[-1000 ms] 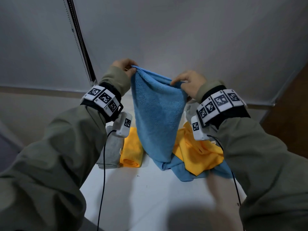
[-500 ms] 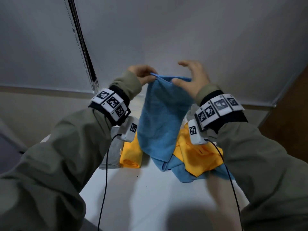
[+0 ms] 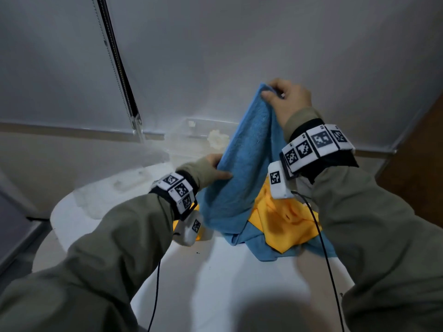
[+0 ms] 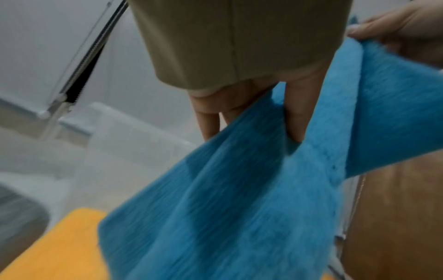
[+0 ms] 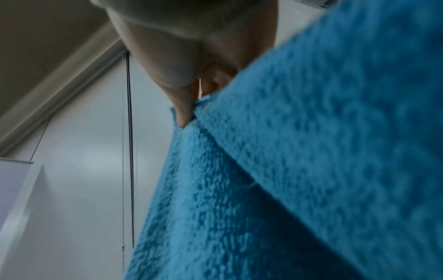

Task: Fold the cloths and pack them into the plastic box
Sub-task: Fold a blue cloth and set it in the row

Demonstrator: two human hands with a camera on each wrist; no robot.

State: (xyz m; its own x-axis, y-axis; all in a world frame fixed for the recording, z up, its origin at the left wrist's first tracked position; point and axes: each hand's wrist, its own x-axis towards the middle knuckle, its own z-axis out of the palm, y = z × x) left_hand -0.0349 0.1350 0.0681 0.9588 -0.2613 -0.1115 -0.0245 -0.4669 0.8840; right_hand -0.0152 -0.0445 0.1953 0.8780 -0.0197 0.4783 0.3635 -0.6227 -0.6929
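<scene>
A fluffy blue cloth (image 3: 242, 168) hangs doubled above the white table (image 3: 215, 283). My right hand (image 3: 285, 97) is raised and pinches its top corners between thumb (image 5: 184, 108) and fingers. Lower down, my left hand (image 3: 219, 167) holds the cloth's left edge at mid-height, thumb (image 4: 297, 117) in front and fingers behind. The cloth's (image 4: 239, 208) bottom touches a loose pile of a yellow cloth (image 3: 282, 221) on another blue cloth (image 3: 263, 250). The clear plastic box (image 3: 191, 135) stands at the back by the wall, with something pale inside.
A folded yellow cloth (image 4: 59, 246) lies on the table under my left wrist, mostly hidden in the head view. A window blind with a bead chain (image 3: 119, 75) hangs behind the table. A brown floor (image 3: 419, 168) lies beyond the table's right edge.
My left hand has left the top corner and dropped to the cloth's left edge. My right hand now holds the top alone, higher and further right. The box has come into view.
</scene>
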